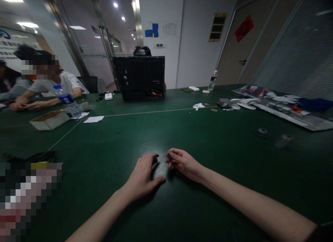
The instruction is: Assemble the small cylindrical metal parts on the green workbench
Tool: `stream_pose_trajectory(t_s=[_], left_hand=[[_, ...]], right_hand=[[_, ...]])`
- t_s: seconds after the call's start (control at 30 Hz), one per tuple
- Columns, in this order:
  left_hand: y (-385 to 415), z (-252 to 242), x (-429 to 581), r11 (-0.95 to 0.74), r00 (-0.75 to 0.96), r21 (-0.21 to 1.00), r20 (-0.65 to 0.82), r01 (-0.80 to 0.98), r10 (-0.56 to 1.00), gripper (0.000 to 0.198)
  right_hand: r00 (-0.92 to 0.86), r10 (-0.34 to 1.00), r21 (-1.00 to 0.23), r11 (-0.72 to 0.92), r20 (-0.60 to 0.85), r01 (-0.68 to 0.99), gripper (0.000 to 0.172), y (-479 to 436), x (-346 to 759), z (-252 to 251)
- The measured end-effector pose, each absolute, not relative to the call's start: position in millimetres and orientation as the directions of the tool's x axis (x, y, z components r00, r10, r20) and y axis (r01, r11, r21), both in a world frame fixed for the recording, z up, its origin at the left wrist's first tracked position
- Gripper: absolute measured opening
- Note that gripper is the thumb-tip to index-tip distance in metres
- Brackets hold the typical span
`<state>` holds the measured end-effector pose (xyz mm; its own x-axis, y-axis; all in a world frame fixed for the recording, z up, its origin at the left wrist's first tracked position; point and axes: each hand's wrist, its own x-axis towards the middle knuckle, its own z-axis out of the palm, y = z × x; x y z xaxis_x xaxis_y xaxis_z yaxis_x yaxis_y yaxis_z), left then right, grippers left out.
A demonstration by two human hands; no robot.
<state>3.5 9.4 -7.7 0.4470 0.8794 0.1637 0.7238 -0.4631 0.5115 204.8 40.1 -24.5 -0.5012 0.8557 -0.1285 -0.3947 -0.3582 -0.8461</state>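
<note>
My left hand [142,175] rests on the green tabletop [125,138], thumb stretched out and apart from its curved fingers, with nothing between them. Just to its right, my right hand [184,163] is closed, thumb and fingertips pinched together. The fingertips look dark, and whatever they may hold is too small or hidden to name. A narrow gap separates the two hands. Nearest to the right hand on that side are two small metallic cylinders, one smaller [262,132] and one larger [284,140].
A black boxy device [140,78] with exposed wires stands at the back. An open box [49,120], a large water bottle [68,101] and a paper sheet [93,119] lie left. A small bottle [212,80] and a cluttered board [299,117] are right. Another person [69,83] sits far left.
</note>
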Motion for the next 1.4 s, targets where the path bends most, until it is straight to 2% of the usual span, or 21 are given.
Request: stream_pose_trajectory(t_s=[0.3,0.77,1.4], left_hand=[[8.6,-3.7,4.4,-0.443,0.447,0.522,0.129,0.729,0.885,0.062],[9.3,-7.2,3.0,-0.476,0.463,0.498,0.159,0.725,0.872,0.06],[10.1,-7.8,3.2,-0.463,0.457,0.528,0.151,0.712,0.876,0.059]], right_hand=[[-0.5,0.857,-0.834,-0.364,-0.126,-0.414,0.03,42.2,206.4,-30.5],[-0.499,0.855,-0.823,-0.38,-0.139,-0.422,0.03,39.8,206.8,-24.8],[-0.502,0.853,-0.832,-0.38,-0.145,-0.405,0.028,39.3,207.7,-23.0]])
